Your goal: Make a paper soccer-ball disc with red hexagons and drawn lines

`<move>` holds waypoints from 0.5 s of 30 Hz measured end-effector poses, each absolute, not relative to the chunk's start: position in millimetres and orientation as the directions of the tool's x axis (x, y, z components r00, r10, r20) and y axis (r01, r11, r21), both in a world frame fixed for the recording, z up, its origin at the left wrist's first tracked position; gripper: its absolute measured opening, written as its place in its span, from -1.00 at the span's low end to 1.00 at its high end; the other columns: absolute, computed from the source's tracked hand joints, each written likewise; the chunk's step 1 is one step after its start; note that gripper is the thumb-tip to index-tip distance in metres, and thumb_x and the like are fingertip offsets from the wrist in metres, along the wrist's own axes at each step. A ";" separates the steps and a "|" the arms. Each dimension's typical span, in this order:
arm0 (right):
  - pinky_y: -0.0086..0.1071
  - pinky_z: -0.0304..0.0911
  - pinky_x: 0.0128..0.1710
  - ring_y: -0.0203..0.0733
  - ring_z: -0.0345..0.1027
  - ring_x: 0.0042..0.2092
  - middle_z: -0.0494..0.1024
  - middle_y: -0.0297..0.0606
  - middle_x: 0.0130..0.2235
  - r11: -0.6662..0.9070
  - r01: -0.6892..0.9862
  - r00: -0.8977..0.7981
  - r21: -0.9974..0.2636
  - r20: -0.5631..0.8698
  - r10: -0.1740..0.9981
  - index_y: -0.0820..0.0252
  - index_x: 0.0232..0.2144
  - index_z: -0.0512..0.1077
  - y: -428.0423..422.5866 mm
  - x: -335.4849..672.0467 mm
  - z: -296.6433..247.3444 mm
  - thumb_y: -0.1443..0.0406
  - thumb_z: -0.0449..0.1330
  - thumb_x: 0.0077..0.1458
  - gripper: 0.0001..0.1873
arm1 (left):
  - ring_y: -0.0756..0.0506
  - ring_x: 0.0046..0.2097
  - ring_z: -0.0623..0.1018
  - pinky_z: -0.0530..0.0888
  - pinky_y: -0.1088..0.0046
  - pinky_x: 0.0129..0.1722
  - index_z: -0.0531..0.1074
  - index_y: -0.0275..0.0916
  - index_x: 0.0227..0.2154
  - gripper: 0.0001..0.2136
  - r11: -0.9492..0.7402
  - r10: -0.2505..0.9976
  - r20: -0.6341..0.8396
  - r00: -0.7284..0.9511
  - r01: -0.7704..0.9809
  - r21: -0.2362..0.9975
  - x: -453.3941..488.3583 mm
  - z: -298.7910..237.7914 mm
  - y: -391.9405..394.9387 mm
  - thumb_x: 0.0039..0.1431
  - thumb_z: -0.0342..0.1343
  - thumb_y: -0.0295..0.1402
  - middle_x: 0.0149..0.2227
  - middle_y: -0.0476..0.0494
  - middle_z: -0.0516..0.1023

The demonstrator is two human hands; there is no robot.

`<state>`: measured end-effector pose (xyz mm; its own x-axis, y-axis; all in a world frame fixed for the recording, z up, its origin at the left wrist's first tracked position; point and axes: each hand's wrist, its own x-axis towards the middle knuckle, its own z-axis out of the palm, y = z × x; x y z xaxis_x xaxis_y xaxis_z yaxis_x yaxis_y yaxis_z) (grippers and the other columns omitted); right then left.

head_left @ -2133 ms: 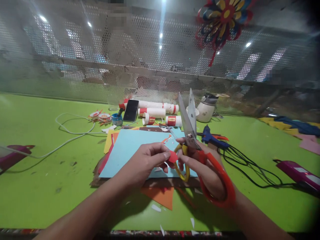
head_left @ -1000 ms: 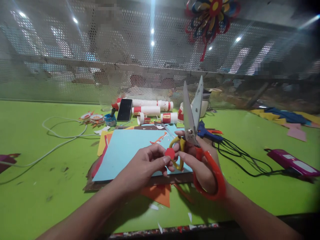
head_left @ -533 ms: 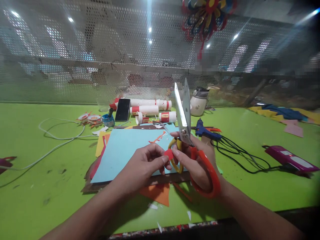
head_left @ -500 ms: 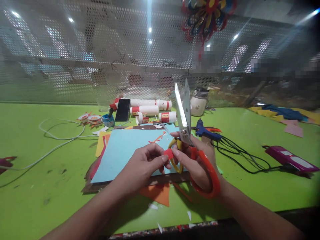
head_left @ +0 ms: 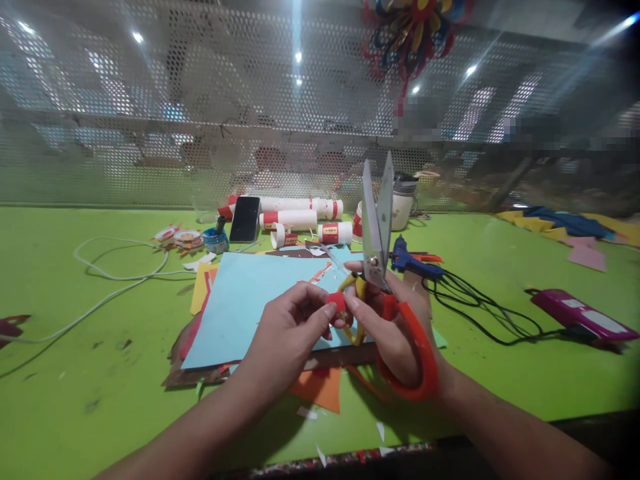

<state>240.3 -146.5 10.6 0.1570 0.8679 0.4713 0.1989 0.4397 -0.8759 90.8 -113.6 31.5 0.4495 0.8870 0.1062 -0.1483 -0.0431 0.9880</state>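
Between the fingertips of my left hand [head_left: 293, 323] is a small red paper piece [head_left: 335, 302], pinched by thumb and finger. My right hand [head_left: 393, 327] carries large scissors [head_left: 376, 257] with orange-red handles, one loop hanging round the hand. Their blades point up, slightly apart. The right thumb and a fingertip also touch the edge of the red piece. Below the hands lies a light blue paper sheet [head_left: 245, 300] on a stack of coloured sheets. A second pair of scissors with yellow handles [head_left: 356, 333] lies on it, partly hidden by my fingers.
Behind the paper are white-and-red paper tubes [head_left: 290, 220], a phone [head_left: 245, 219], a blue jar [head_left: 216, 240] and a bottle [head_left: 403, 203]. At right are a blue glue gun [head_left: 413, 260] with black cord and a purple power strip [head_left: 580, 317]. Orange scraps [head_left: 320, 388] lie near the front edge.
The large scissors have turned and shifted slightly right, so their blades show more side-on. The red piece has tilted a little between my fingers. Both hands keep nearly the same place.
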 end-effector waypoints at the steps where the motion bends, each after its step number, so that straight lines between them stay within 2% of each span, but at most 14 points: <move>1: -0.46 0.29 -0.42 -0.36 0.30 -0.41 0.40 -0.41 -0.37 0.437 0.205 0.164 -0.876 0.470 0.867 -0.02 -0.04 0.37 -146.9 240.0 10.1 0.33 0.16 0.20 -0.72 | 0.05 -0.45 0.43 0.39 0.56 -0.39 0.42 -0.30 -0.46 -0.90 -0.037 0.886 0.108 0.451 -0.164 0.986 91.0 31.8 -113.7 0.09 0.20 -0.40 -0.50 0.00 0.52; 6: -0.47 0.31 -0.40 -0.36 0.32 -0.40 0.43 -0.41 -0.37 0.435 0.246 0.176 -0.866 0.481 0.859 -0.03 -0.02 0.38 -148.5 239.4 10.8 0.33 0.18 0.19 -0.69 | 0.02 -0.43 0.48 0.41 0.54 -0.41 0.45 -0.30 -0.45 -0.90 0.047 0.888 0.068 0.455 -0.237 0.970 91.9 29.7 -112.4 0.03 0.24 -0.38 -0.51 -0.03 0.54; 10: -0.47 0.33 -0.31 -0.36 0.34 -0.35 0.46 -0.40 -0.33 0.452 0.280 0.204 -0.847 0.512 0.834 0.00 -0.02 0.39 -148.4 239.7 12.7 0.35 0.19 0.17 -0.69 | -0.02 -0.38 0.52 0.45 0.47 -0.33 0.49 -0.25 -0.41 -0.89 0.120 0.874 0.026 0.486 -0.266 0.957 88.8 26.3 -109.7 -0.02 0.28 -0.39 -0.46 -0.03 0.56; 15: -0.45 0.35 -0.32 -0.34 0.35 -0.35 0.45 -0.40 -0.36 0.466 0.294 0.198 -0.835 0.530 0.825 0.02 -0.01 0.37 -148.6 239.6 13.1 0.36 0.18 0.17 -0.68 | 0.02 -0.38 0.49 0.44 0.49 -0.29 0.52 -0.23 -0.37 -0.91 0.167 0.848 0.008 0.529 -0.282 0.945 84.1 28.8 -108.6 0.00 0.24 -0.45 -0.41 -0.01 0.55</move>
<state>239.6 -148.6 13.1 0.1980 0.8247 0.5298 0.2935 0.4658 -0.8348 84.1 -108.6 28.8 0.5295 0.8483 0.0079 -0.2816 0.1670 0.9449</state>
